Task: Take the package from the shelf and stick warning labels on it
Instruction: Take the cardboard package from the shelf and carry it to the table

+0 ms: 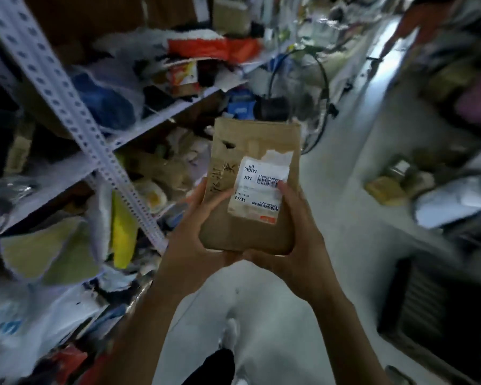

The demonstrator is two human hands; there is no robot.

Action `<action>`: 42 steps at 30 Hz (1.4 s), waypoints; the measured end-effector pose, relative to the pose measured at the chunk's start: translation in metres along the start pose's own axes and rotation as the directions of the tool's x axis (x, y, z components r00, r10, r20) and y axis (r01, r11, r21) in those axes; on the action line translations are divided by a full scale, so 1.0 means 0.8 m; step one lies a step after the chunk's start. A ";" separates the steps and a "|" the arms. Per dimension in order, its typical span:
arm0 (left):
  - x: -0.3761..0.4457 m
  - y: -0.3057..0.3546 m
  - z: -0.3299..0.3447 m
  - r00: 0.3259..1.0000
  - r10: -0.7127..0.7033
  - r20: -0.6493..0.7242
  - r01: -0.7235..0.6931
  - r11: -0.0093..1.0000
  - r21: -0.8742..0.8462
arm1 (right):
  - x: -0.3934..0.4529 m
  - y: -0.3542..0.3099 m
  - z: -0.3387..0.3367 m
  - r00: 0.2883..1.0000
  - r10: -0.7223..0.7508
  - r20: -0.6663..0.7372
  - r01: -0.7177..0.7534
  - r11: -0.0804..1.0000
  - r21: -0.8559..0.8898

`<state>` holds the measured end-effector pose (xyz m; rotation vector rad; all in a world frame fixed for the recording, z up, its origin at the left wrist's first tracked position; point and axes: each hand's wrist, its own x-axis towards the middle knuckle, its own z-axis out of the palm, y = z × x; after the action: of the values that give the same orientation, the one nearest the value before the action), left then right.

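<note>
Gripping the brown paper package (250,190) by its near corners, the left hand (195,232) and right hand (295,234) held it clear of the left shelf (100,151), shipping label (261,187) upward, seemingly to expose bare paper for warning labels.

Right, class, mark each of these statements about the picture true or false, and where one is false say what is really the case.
1. Both hands hold the brown package. True.
2. The package lies on the shelf. False: it is held up in front of the shelf, off it.
3. A white shipping label with a barcode is on the package. True.
4. The right hand hangs free. False: its thumb presses on the label.
5. The left hand grips the package's lower left edge. True.
</note>
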<state>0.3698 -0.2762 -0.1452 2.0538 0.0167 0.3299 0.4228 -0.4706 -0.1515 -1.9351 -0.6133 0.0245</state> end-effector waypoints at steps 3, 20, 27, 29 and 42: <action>0.062 0.009 0.059 0.978 0.129 0.165 -0.121 0.991 -0.057 | 0.000 0.033 -0.051 0.983 0.075 -0.168 -0.079 0.997 -0.017; 0.186 0.168 0.452 0.466 0.524 0.713 -0.269 0.852 -0.450 | -0.149 0.141 -0.308 0.439 0.330 -0.836 -0.511 0.857 0.070; 0.136 0.263 0.616 0.253 0.597 0.761 -0.267 0.800 -0.538 | -0.261 0.170 -0.419 0.233 0.308 -0.922 -0.598 0.794 0.114; 0.123 0.288 0.658 0.206 0.616 0.760 -0.255 0.784 -0.567 | -0.288 0.174 -0.447 0.182 0.305 -0.935 -0.577 0.803 0.150; 0.050 0.432 0.972 -0.063 0.633 0.772 -0.221 0.745 -0.629 | -0.453 0.262 -0.670 -0.090 0.328 -0.940 -0.730 0.620 0.286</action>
<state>0.5514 -1.1075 -0.1877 1.4441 -1.5486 -0.7562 0.3473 -1.1454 -0.1860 -1.8644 1.2422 -0.8271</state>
